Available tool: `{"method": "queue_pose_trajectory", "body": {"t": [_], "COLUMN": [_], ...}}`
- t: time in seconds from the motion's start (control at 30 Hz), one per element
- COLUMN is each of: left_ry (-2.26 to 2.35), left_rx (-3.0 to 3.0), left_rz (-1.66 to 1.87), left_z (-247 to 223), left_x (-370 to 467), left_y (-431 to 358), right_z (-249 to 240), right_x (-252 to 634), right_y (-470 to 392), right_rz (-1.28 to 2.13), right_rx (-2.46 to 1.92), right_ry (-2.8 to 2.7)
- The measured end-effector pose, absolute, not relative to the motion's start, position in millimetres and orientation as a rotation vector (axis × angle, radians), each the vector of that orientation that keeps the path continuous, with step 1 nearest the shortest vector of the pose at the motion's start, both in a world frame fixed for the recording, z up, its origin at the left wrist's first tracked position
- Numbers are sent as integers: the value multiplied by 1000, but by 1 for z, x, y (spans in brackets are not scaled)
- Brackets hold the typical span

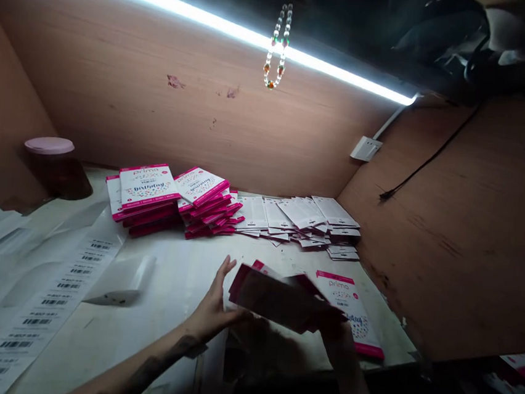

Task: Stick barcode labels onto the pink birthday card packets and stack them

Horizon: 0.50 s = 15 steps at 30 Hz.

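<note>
My right hand (pixel 337 329) grips a few pink-edged flat packets (pixel 276 297), tilted and fanned apart above the table; their near faces are in shadow. At their left end, my left hand (pixel 215 309) is open, with fingers raised and spread and the thumb stretched along the lower edge. Whether that thumb touches the packets I cannot tell. Just beyond my right hand lies a small pile of pink-and-white "primo" birthday packets (pixel 345 301). Further back are taller stacks of the same packets (pixel 147 189), with another leaning stack (pixel 202 188) beside them.
Rows of white packets (pixel 305 213), face down, lie by the back wall. A strip of barcode labels (pixel 55 301) curls across the left side. A lidded jar (pixel 58 168) stands at the back left. Beads (pixel 276 50) hang overhead near a light tube (pixel 191 13).
</note>
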<state>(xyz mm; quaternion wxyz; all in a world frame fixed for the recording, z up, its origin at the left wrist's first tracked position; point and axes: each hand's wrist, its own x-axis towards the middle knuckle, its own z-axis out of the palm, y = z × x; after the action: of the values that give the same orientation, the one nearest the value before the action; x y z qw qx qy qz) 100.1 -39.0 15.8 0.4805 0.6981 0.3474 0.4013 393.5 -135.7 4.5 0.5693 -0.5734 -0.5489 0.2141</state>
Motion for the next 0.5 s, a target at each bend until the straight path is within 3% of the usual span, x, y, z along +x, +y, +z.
{"method": "queue_pose_trajectory", "body": {"t": [0.13,0.37,0.5], "left_ry": [776,742,742], "left_rx": [1673,1757,1721], "left_rz": [849,858,841], "left_z": [8,16,11], "left_x": [123,137,140], "left_y": [-36,-42,-40], "right_z": [16,62,49], "right_x": [389,379,392], "right_y": [-164,-179,-186], "right_rz": [518,-14,107], "right_rx": [-1217,-1266,-1179], "right_ry": [-1324,-1619,-1420]}}
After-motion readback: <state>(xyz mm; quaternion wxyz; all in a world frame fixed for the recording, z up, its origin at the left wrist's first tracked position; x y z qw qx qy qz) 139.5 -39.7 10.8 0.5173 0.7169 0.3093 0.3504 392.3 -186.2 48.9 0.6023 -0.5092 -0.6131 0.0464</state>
